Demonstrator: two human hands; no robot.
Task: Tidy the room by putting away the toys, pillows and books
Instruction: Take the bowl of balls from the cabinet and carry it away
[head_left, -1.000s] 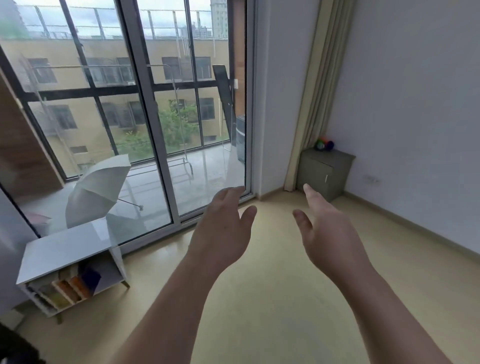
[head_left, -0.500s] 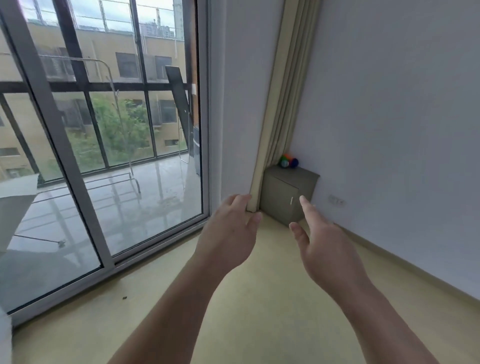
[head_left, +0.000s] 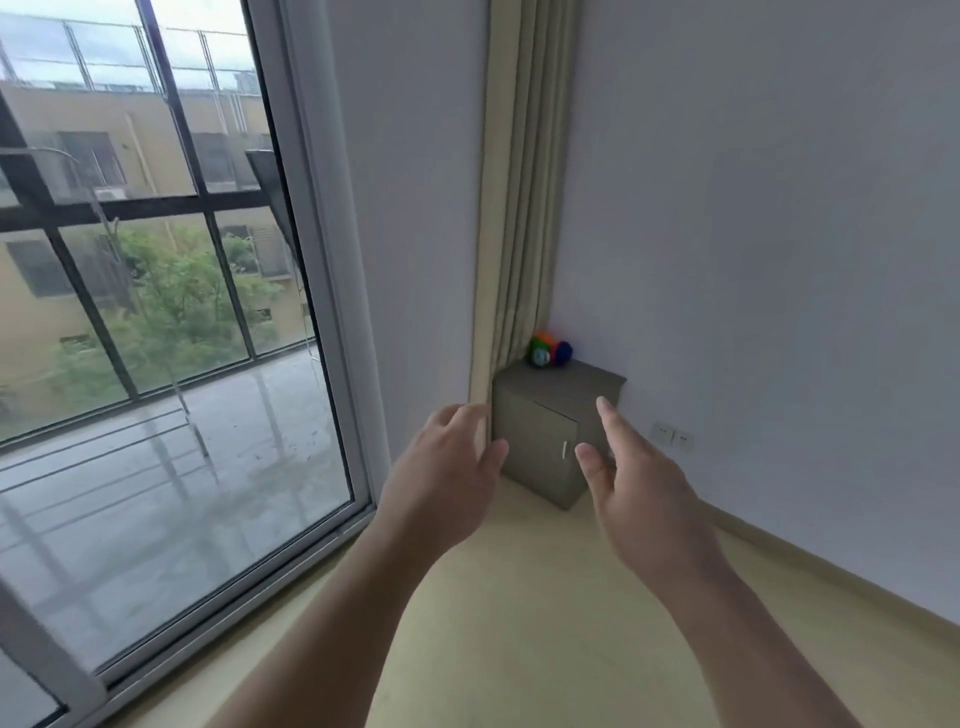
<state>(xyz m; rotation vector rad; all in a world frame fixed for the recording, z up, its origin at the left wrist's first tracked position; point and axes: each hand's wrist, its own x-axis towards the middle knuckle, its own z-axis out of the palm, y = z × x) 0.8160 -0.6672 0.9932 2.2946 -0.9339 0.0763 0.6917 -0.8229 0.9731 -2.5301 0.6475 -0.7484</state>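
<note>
what changed: over the last second the view swung right and moved in. The white shelf unit with the coloured books and the umbrella outside have dropped out of view, and the corner cabinet (head_left: 540, 441) has gone from small and far off to sitting right behind the hands.
left hand (head_left: 447, 467): out in front, fingers loosely spread, holding nothing, same as a second ago. It overlaps the bottom of the curtain (head_left: 514, 208) in view, but I can't tell if it actually touches it.
right hand (head_left: 639, 483): also open and empty, index finger stretched out toward the cabinet, thumb apart from the rest.
toy (head_left: 549, 351): the colourful bundle (orange, green, blue) sits at the back left corner of the cabinet top, tucked in beside the curtain. Neither hand touches it.
what it means: my guess is the person is heading over to grab that toy, so this is the approach and not the pickup yet. Nothing is being carried, so plenty of the tidy-up looks left to do.
floor (head_left: 519, 623): pale yellow, with a big glass door (head_left: 156, 312) along its left side.
writing/brands: nothing readable. The green end of the toy has some pale mark, too blurry to make out. The wall sockets (head_left: 672, 436) to the right of the cabinet show no text.
</note>
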